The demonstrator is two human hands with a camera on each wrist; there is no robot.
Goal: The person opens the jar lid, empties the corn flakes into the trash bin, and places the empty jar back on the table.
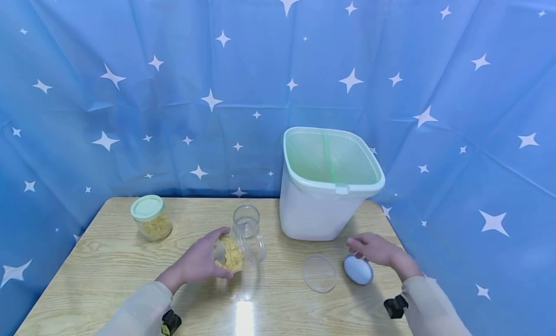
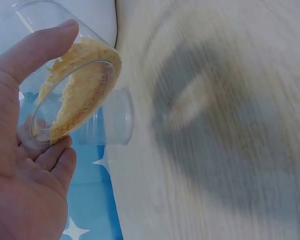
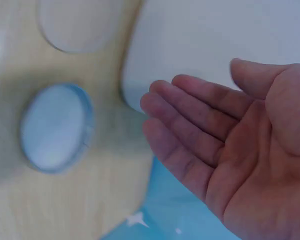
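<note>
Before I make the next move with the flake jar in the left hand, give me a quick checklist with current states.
1. Left hand has a grip on the flake jar: ok, thumb and fingers on opposite sides.
2. Flake jar upright: not ok, it is tilted, with flakes inside.
3. Right hand free: ok, it holds nothing, near the round white lid.
4. Clear container standing on the table: ok, upright, no flakes visible in it.
5. Gap between flake jar and clear container: cannot tell, they overlap in view.
6. Green-lidded jar closed: ok, lid on.
</note>
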